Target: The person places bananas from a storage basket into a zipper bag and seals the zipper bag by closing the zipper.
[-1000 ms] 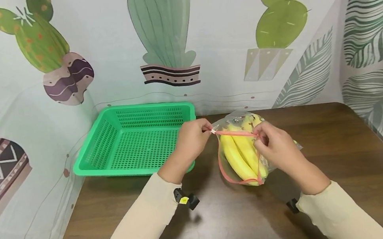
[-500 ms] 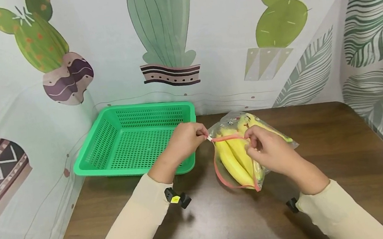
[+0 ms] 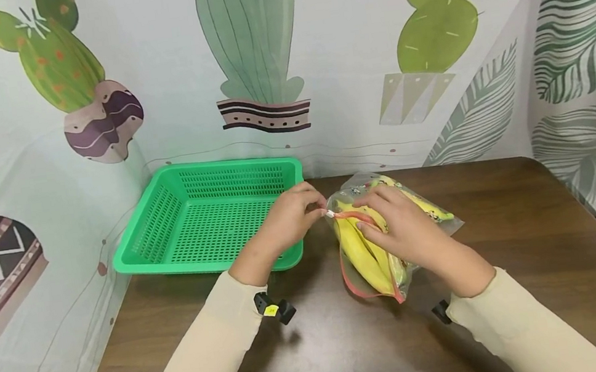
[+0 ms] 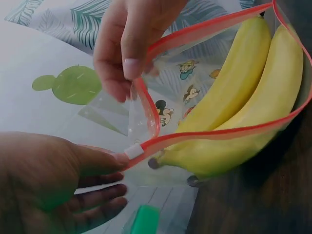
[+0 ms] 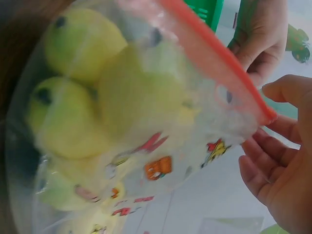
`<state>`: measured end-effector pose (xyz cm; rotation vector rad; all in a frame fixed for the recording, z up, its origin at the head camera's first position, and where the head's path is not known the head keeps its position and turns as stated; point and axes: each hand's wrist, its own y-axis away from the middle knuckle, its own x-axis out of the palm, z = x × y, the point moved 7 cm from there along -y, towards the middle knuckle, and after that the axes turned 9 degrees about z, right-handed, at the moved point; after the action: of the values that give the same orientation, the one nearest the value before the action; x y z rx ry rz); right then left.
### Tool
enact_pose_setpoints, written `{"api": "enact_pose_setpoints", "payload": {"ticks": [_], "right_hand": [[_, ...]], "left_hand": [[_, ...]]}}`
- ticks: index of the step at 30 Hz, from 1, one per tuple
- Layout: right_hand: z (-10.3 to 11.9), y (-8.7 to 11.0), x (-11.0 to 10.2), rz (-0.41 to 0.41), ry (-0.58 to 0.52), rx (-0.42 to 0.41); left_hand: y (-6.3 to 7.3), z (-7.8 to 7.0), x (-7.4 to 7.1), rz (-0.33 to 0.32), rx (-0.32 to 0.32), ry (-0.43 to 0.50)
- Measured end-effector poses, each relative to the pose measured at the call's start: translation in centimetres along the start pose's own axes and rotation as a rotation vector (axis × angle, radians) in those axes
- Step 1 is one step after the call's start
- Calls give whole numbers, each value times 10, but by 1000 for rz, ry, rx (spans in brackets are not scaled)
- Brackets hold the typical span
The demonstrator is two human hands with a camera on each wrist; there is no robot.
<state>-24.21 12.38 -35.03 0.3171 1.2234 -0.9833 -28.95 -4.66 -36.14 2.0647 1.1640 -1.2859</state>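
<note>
A clear zip bag (image 3: 450, 226) with a red zip edge and printed cartoon figures lies on the table, its mouth gaping. Inside it are several yellow bananas (image 3: 360, 259), their dark ends visible in the left wrist view. My left hand (image 3: 292, 216) pinches the bag's top left corner between thumb and fingers, right at the white slider (image 4: 134, 151). Close by, my right hand (image 3: 406, 225) is at the far side of the mouth. Its thumb (image 5: 285, 90) and fingers are spread apart, with the folded red edge (image 5: 229, 61) between them.
A green perforated basket (image 3: 213, 264) stands left of the bag at the back of the brown wooden table (image 3: 319, 357). Behind them hangs a white cloth (image 3: 346, 31) printed with cacti and leaves.
My right hand has moved left along the red edge towards the left hand, and its fingers have parted. My left hand shifted slightly left and down, still holding the corner; the bag has flattened a little.
</note>
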Motion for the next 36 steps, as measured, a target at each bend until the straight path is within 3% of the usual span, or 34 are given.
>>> {"api": "enact_pose_setpoints", "payload": {"ticks": [9,22,36], "right_hand": [[15,-16,-9,-17,39,-73],[3,-36,-10,129,15,34],[1,-58,-18,155,-11,68]], "left_hand": [[1,-8,-7,-49,63,85],[-3,-13,-19,-125,80,184],[-10,-21,-28,-211,81,198]]}}
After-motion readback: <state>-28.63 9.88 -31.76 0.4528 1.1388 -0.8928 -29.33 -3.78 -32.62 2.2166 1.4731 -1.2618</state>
